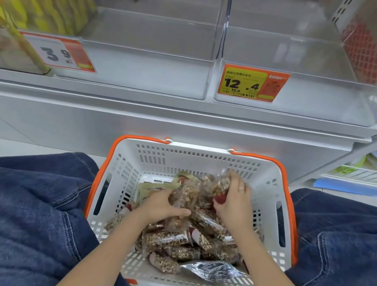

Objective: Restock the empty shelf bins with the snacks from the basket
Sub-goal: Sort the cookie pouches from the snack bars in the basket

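Both hands work inside the white basket (271, 173) — the left hand (161, 204) grips a clear snack packet (182, 195), the right hand (232, 199) clutches another packet (221, 182). More snacks (171, 239) fill the basket; two clear shelf bins (144, 67) stand above.

Bare forearms, dark blue denim trousers.

Left hand (161, 206) and right hand (232, 202) both bare, no gloves; forearms uncovered to the bottom frame edge, no sleeves in view. Thin pale band ring (240, 188) on one right-hand finger. No watch or bracelet at the wrists. Dark blue denim trouser legs (23, 206) on both sides of frame, slightly faded weave, heavy folds and creases, double-stitched seams in matching blue thread running along the fabric. Feet out of view.
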`<act>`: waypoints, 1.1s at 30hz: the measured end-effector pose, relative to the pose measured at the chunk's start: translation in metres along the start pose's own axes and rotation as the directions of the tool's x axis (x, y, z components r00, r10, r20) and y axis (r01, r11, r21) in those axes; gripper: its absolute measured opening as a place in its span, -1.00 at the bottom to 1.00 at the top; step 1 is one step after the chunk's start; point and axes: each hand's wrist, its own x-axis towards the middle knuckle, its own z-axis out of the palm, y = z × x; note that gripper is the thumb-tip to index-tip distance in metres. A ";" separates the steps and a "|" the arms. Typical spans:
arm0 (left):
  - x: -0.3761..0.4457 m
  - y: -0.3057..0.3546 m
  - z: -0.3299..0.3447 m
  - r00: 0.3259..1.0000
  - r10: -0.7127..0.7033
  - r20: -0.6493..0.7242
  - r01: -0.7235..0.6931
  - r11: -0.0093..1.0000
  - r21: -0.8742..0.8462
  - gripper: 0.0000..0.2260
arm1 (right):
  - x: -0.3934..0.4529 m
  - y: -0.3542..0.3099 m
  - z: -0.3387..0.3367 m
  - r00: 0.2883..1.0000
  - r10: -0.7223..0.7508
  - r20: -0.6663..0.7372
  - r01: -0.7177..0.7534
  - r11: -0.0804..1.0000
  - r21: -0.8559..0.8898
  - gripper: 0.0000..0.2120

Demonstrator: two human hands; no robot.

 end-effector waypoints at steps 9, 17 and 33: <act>0.000 -0.040 -0.014 0.986 -0.140 -0.085 0.151 0.978 0.140 -0.04 | -0.010 -0.035 0.000 0.894 -0.342 0.290 0.389 0.912 -0.126 -0.24; -0.012 -0.052 -0.005 0.940 -0.262 0.219 0.218 0.954 0.204 -0.30 | -0.030 -0.071 0.069 0.539 -0.319 0.779 0.727 0.644 -0.239 0.25; -0.011 -0.068 -0.002 0.965 -0.247 0.085 0.204 0.916 0.346 -0.14 | -0.021 -0.070 0.061 0.639 -0.212 0.740 0.453 0.881 -0.138 0.02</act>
